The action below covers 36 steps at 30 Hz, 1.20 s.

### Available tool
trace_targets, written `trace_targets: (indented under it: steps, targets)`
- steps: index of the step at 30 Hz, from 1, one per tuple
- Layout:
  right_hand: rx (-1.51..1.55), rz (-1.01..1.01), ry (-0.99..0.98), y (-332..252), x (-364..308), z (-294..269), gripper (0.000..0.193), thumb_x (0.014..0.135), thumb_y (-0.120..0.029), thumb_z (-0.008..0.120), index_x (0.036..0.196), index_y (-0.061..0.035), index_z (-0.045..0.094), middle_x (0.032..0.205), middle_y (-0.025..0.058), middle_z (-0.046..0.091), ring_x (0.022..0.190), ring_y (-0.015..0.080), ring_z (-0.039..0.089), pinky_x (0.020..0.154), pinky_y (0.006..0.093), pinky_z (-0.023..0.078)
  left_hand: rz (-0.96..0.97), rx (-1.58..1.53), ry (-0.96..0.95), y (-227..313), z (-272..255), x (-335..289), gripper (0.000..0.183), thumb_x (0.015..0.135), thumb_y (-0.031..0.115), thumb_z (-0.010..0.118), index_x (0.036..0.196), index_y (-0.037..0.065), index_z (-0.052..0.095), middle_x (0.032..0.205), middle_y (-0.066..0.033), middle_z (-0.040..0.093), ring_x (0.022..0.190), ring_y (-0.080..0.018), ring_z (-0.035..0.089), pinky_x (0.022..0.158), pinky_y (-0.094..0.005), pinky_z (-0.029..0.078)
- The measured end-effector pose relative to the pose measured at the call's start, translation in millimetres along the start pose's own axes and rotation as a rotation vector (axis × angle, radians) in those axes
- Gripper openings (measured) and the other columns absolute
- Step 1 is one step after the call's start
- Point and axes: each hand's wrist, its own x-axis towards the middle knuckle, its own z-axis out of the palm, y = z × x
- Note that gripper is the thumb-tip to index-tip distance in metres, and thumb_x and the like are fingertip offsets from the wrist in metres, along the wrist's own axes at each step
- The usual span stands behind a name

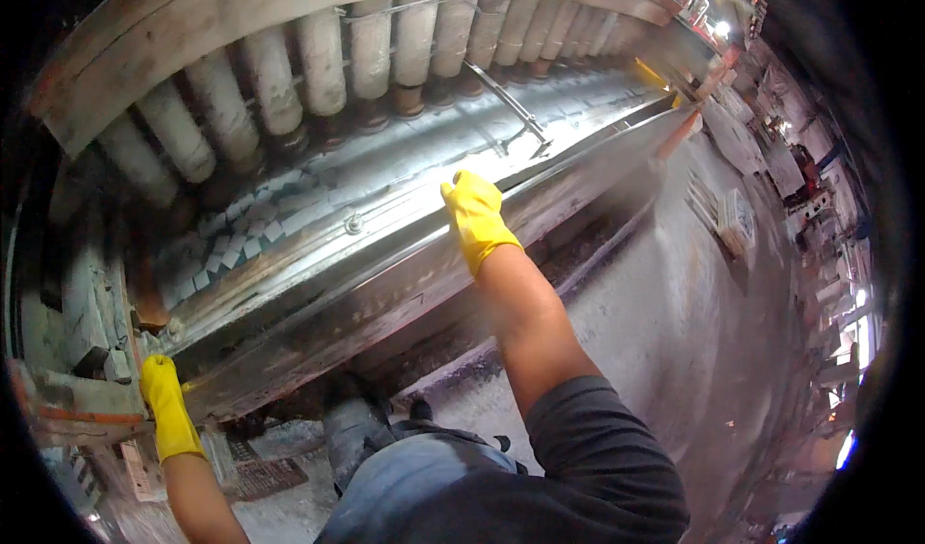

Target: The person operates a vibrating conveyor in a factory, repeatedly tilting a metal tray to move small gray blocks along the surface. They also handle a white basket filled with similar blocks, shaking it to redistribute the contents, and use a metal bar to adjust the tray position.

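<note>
A long metal trough (385,322) runs slantwise in front of me, with a bright rail (318,255) along its near edge. In a yellow rubber glove, my right hand (474,212) is closed at this rail near the middle; whatever lies inside its fingers is hidden. My left hand (166,399), gloved alike, is closed at the trough's left end, beside a bolt-like fitting (173,328). What it grips, if anything, cannot be made out. Inside the trough lie several small pale blocks (252,226), heaped toward the left.
A row of grey cylinders (323,62) stands behind the trough under a curved beam (241,14). A metal bar-shaped piece (511,101) slants across the trough, past my right hand. On the dusty floor (674,351) at right lies a pale slatted object (737,221).
</note>
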Motion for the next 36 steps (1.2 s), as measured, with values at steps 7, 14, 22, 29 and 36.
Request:
trace_targets:
  steps: [7,14,22,29,36]
  targets:
    - [0.02,0.0,-0.047,-5.6,-1.2,-0.2,0.048,0.095,-0.05,0.066,0.121,-0.0113,0.073,0.121,0.0176,0.074,0.117,0.0367,0.069,0.102,0.0463,0.051,0.039,0.041,0.052,4.5,-13.4,-19.8,0.04,0.094,0.044,0.062,0.109,0.01,0.076,0.108,-0.0192,0.076,0.1,-0.0416,0.072,0.086,-0.0519,0.055]
    - [-0.062,0.003,-0.068,16.2,-16.8,-6.6,0.046,0.097,-0.048,0.062,0.124,-0.0117,0.071,0.125,0.02,0.072,0.119,0.0402,0.067,0.102,0.0488,0.051,-0.022,0.049,0.001,38.9,-52.6,-64.6,0.047,0.09,0.051,0.063,0.113,0.013,0.075,0.116,-0.0176,0.075,0.11,-0.0415,0.069,0.092,-0.0522,0.054]
    - [0.035,0.081,-0.142,21.6,-5.0,-5.8,0.05,0.098,-0.049,0.062,0.124,-0.0076,0.071,0.118,0.0212,0.075,0.111,0.038,0.071,0.096,0.046,0.053,-0.088,0.005,-0.002,45.3,-50.2,-70.9,0.049,0.091,0.049,0.067,0.122,0.011,0.074,0.121,-0.0172,0.075,0.115,-0.0371,0.07,0.096,-0.0495,0.054]
    - [-0.029,0.016,-0.111,18.1,-7.2,-9.1,0.049,0.097,-0.049,0.063,0.12,-0.0073,0.072,0.111,0.0206,0.076,0.106,0.0375,0.073,0.092,0.0458,0.054,-0.094,-0.004,0.02,39.2,-44.4,-70.6,0.046,0.091,0.049,0.068,0.118,0.012,0.074,0.118,-0.0161,0.075,0.113,-0.0371,0.07,0.095,-0.0502,0.054]
    - [0.003,0.015,-0.093,22.1,-6.3,-4.6,0.047,0.098,-0.048,0.063,0.118,-0.0071,0.073,0.103,0.0181,0.077,0.095,0.0348,0.075,0.086,0.045,0.055,-0.067,0.001,0.042,37.1,-51.5,-70.5,0.042,0.092,0.047,0.069,0.117,0.013,0.075,0.118,-0.014,0.076,0.112,-0.0357,0.07,0.094,-0.0479,0.055]
